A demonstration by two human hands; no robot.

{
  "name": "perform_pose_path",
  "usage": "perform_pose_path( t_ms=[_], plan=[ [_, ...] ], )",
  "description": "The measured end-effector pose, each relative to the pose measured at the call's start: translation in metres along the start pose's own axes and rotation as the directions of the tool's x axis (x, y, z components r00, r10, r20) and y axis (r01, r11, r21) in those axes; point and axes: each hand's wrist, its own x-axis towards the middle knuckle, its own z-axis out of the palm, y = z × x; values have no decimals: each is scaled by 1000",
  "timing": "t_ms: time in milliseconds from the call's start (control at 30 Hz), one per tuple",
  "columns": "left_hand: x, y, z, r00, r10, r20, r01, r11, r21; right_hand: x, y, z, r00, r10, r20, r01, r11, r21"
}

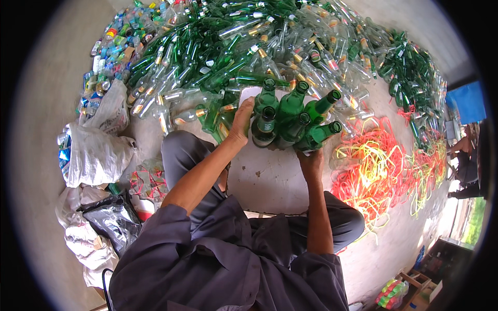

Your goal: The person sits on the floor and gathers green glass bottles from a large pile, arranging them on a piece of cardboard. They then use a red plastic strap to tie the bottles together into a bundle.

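Several green glass bottles (291,105) stand packed together in two rows at the far part of a worn white board (264,182) between my knees. Their necks are uncapped, and those on the right lean outward. My left hand (242,122) presses against the left side of the group, thumb pointing up along the rear left bottle. From the near right corner, my right hand (312,165) grips the base of the front right bottle (318,136); its fingers are partly hidden beneath and behind the glass. Between them, both hands hug the cluster.
A big heap of green and clear glass bottles (218,50) spreads ahead. Tangled red and yellow plastic strapping (369,163) lies right. On the left are plastic bottles (116,46), white sacks (97,155) and bundled clear bottles (147,180). A seated person (467,163) is at far right.
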Motion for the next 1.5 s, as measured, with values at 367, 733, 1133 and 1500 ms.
perform_pose_path(
  t_ms=[367,733,1133,1500],
  plan=[
    [-35,18,29,992,84,-98,-87,996,-30,6,66,-8,991,97,-93,-118,957,-265],
    [-66,203,-40,889,434,-148,-352,852,387,10,100,-7,951,255,-175,-238,965,111],
    [-59,16,-341,878,382,-287,215,221,951,13,84,-11,950,279,-139,-257,954,156],
    [-2,30,-267,937,341,-74,123,-124,985,9,99,-10,903,348,-252,-255,906,338]
  ],
)
